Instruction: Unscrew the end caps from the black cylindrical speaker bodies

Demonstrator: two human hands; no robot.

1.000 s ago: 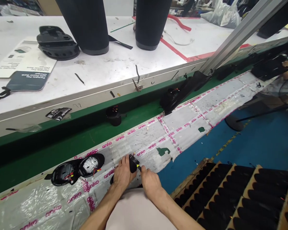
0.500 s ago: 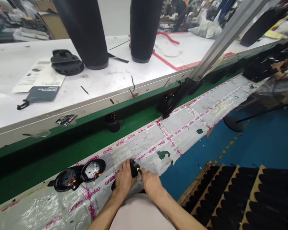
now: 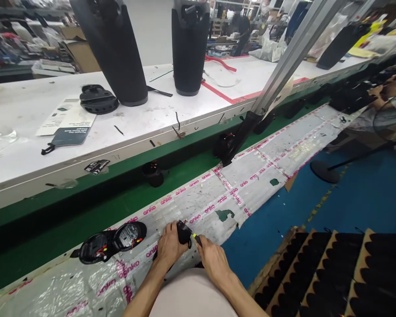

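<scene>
Close to my body, over the plastic-covered bench strip [image 3: 247, 193], my left hand [image 3: 167, 245] is wrapped round a dark, rounded casing [image 3: 184, 232]. A short black loop hangs near its end. My right hand [image 3: 214, 259] grips a slim black-and-yellow hand tool [image 3: 196, 238], its tip pointing at the end of the casing; whether it touches cannot be made out. To the left of my hands lies a black casing with two round openings [image 3: 130, 235], showing red and yellow wires and a silvery inside. My fingertips partly hide the held casing.
Beyond the strip runs a green conveyor [image 3: 181, 169] bearing a small black cylinder [image 3: 152, 174]. On the white shelf [image 3: 145, 121] stand two tall black cylinders [image 3: 190, 57]. A metal post [image 3: 285, 59] rises ahead. Cardboard-divided black parts [image 3: 317, 268] sit low right. Another person's hand [image 3: 376, 91] is far right.
The camera view has shifted a little. My right hand and the tool have moved slightly right, and more of the tool's yellow part shows. My left hand keeps its hold on the casing.
</scene>
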